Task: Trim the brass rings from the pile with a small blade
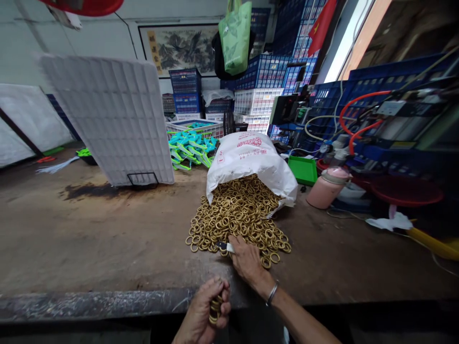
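Observation:
A heap of brass-coloured rings (233, 220) spills onto the table from the mouth of a white woven sack (247, 155). My left hand (206, 310) is closed around several brass rings, held low at the table's front edge. At the near side of the heap, my right hand (249, 260) reaches palm down over the rings. Its fingers point forward and look slightly apart, with the tips partly hidden. A small white and dark piece (225, 247) shows at its thumb side; whether it is a wrap or a tool I cannot tell. A metal bracelet (272, 293) circles the right wrist.
A white ribbed panel (114, 119) stands upright on the wooden table (107, 243) at left. Behind lie green and blue plastic pieces (190, 147). Right of the sack are a green tray (303, 170), a pink container (328, 187) and a red dish (407, 191). Stacked crates (258, 105) fill the back.

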{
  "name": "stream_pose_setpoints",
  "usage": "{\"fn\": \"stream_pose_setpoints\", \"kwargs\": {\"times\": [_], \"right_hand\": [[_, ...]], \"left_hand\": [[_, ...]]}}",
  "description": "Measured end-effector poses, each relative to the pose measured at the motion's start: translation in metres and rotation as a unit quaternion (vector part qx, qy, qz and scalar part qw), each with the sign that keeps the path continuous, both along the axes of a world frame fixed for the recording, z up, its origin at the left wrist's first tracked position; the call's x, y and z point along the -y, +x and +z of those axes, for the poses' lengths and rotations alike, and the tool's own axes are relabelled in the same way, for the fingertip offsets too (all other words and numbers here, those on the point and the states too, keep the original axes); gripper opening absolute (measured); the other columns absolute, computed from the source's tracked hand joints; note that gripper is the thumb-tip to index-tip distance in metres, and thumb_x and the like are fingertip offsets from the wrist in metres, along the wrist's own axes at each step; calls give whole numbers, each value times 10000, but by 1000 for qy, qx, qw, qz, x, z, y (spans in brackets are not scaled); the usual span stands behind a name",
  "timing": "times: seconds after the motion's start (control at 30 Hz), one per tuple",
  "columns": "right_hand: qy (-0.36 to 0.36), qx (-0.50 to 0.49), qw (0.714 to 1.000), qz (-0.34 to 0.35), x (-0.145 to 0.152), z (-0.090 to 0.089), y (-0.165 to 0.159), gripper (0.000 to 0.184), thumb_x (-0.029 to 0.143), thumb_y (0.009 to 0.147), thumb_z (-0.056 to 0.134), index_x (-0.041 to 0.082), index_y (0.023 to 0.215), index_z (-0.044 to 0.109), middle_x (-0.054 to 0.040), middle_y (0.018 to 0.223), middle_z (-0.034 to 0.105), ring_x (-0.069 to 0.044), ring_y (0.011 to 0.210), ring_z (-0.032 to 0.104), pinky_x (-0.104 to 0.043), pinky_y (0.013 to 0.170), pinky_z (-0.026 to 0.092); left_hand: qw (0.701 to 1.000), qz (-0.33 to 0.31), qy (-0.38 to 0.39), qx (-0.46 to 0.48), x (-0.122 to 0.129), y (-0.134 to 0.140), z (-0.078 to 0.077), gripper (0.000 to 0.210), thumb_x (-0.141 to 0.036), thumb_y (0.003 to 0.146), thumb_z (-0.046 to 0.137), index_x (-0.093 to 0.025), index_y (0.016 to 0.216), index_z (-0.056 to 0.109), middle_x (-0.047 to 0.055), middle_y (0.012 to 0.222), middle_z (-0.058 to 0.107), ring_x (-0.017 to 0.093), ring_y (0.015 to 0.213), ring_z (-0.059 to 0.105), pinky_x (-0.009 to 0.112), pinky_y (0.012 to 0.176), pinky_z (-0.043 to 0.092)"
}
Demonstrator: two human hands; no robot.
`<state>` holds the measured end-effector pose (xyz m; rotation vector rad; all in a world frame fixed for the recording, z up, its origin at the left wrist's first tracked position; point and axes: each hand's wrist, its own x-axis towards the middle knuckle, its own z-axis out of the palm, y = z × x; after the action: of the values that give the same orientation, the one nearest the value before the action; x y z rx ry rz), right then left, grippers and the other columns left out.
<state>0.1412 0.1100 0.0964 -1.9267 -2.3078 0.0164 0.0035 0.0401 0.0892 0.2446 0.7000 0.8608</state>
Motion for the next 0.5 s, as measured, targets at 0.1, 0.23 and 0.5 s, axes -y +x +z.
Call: {"fn": "stream_pose_setpoints", "kwargs": {"times": [0.1,0.23,0.5], "right_hand": [[6,-4,1000,-6,0,-3,0,205,131,816,381,225,939,515,-36,905,582,-160,713,574,-264,581,304],[6,-16,1000,-7,0,-4,2,207,117,815,373,222,904,528,-34,869,586,-152,690,573,-257,563,292],[32,-205,978,-9,1,1,18,239,113,781,365,196,873,569,-22,742,612,-133,660,544,-224,592,327]], "left_hand": [[1000,1,11,-8,1,0,0,220,-250,675,671,-151,808,528,-32,595,498,46,419,471,120,319,162],[999,-4,22,-27,3,2,-1,240,-266,669,676,-154,817,523,-36,601,496,39,408,456,122,320,166],[982,44,99,-154,-4,8,3,343,-449,674,639,-142,772,522,-67,541,444,21,362,357,132,315,228]]}}
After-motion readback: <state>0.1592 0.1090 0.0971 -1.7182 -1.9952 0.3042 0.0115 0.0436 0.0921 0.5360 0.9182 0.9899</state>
